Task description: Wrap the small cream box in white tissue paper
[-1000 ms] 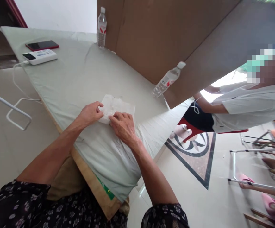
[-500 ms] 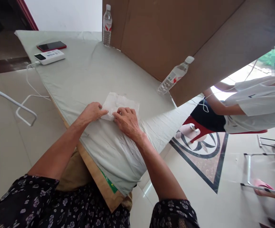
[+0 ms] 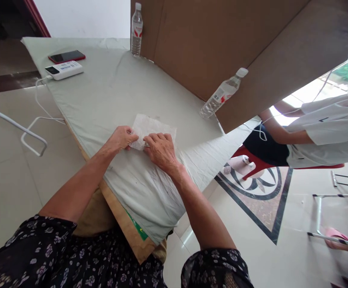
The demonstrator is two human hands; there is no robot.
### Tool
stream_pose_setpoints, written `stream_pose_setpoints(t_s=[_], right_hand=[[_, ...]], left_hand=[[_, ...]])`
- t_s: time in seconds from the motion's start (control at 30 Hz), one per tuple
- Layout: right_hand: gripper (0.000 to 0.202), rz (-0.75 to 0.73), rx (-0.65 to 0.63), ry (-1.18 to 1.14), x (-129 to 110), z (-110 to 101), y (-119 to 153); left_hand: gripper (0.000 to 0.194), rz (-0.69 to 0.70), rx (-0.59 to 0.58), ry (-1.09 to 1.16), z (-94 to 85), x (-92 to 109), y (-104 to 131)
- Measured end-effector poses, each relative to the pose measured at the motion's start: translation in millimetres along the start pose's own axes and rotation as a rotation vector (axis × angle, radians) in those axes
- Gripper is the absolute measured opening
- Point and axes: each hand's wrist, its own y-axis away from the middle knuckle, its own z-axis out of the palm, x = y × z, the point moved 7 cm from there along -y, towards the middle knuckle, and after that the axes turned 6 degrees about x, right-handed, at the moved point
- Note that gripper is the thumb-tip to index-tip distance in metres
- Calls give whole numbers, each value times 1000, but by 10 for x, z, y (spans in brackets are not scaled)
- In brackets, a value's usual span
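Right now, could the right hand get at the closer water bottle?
Probably yes, with a stretch: beyond the white sheet at the right hand, only tablecloth shows before the closer water bottle. The hand would first have to leave the sheet.

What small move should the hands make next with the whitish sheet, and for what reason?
Perhaps the right hand could gently smooth the whitish sheet rightward: it lies on the sheet's near part, the left hand holds the left edge, and the surface looks uneven.
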Motion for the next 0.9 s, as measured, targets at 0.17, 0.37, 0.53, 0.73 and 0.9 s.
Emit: stream_pose_setpoints(t_s=[0.17,0.37,0.53,0.73,0.9], right_hand=[[21,-17,-32,35,-19,29,-5],[22,-22,28,-63,-25,-61,99],[28,-5,31,-197,-6,-107,201],[28,86,253,-331,141,-245,391],[23,706,351,-455,763,-245,943]], left_hand=[[13,-34,-60,222,160,67,-10],[11,-60,-130,285,297,223,41],[8,-1,-251,234,334,271,95],[21,230,-217,-40,352,350,170],[24,513,-27,-413,403,458,285]])
